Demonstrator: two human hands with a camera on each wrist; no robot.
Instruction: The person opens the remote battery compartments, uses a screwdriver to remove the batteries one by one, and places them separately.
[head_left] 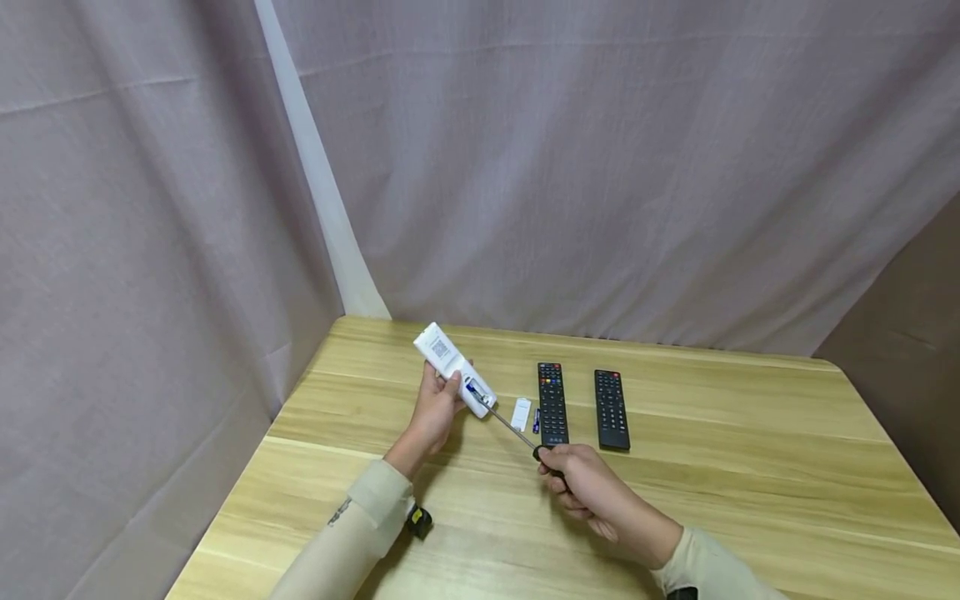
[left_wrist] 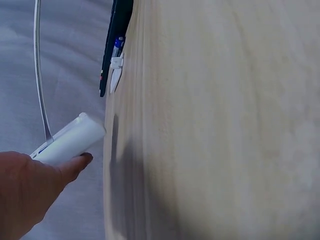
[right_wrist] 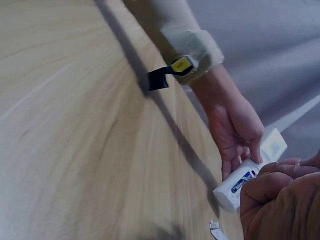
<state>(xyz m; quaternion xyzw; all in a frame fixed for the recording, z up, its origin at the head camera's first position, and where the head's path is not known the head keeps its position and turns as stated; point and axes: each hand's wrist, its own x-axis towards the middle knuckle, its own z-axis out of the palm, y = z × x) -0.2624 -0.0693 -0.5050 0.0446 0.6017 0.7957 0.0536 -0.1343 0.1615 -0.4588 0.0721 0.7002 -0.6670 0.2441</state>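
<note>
My left hand (head_left: 435, 408) holds a white remote control (head_left: 442, 348) raised off the table, its label side up and its battery bay uncovered. A blue battery (right_wrist: 241, 183) sits in the bay. With my right hand (head_left: 588, 483) I grip the dark handle of a screwdriver (head_left: 514, 429). Its long thin shaft (left_wrist: 38, 75) reaches over to the bay, the tip at the end of the battery. Most of the handle is hidden in my fingers. On the table by the remote lie a small white battery cover (head_left: 521, 414) and a loose blue battery (head_left: 536, 421).
Two black remote controls, a nearer one (head_left: 552, 404) and one farther right (head_left: 612, 410), lie face up on the wooden table (head_left: 750, 467). Grey curtains (head_left: 562, 167) hang behind and at the left. A black and yellow wrist device (head_left: 420, 522) sticks out from my left sleeve.
</note>
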